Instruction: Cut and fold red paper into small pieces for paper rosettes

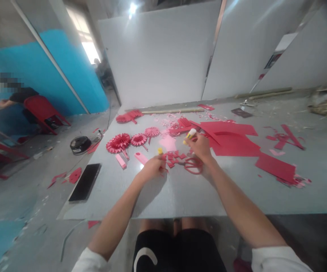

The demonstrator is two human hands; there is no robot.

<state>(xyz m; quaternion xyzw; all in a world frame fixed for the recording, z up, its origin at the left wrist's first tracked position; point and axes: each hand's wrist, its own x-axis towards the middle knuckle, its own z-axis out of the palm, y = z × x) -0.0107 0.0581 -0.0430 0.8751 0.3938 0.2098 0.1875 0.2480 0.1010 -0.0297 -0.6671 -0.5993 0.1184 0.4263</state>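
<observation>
while the person is leaning over a long pale table [180, 200], both bare hands are working close together above a small heap of red paper scraps [174, 156]. the right hand [200, 146] is gripping a white glue stick [191, 133], its fingers curled and pressed together around the body. the stick's long axis is slanting, with its upper end tilting away to the right and its lower end pointing down and left toward the left hand [152, 168]. that left hand is the nearer one to the scraps, and its fingers [161, 160] are pinching what looks like a small yellow cap [160, 150] at their tips. whether those fingers are also touching a scrap, i cannot tell. both forearms are reaching forward from white sleeves [276, 260] and angling inward, so the hands are nearly meeting, with the wrists lifted off the table. a curled red paper loop [194, 165] is lying just below the right hand. further left, three red paper fans [118, 143] and two pink strips [120, 161] are resting on the table, with a black phone [85, 182] near its edge. large red sheets [231, 138] are spreading out to the right. another person [18, 96] is sitting well back on the left, beside a red chair [42, 113].
</observation>
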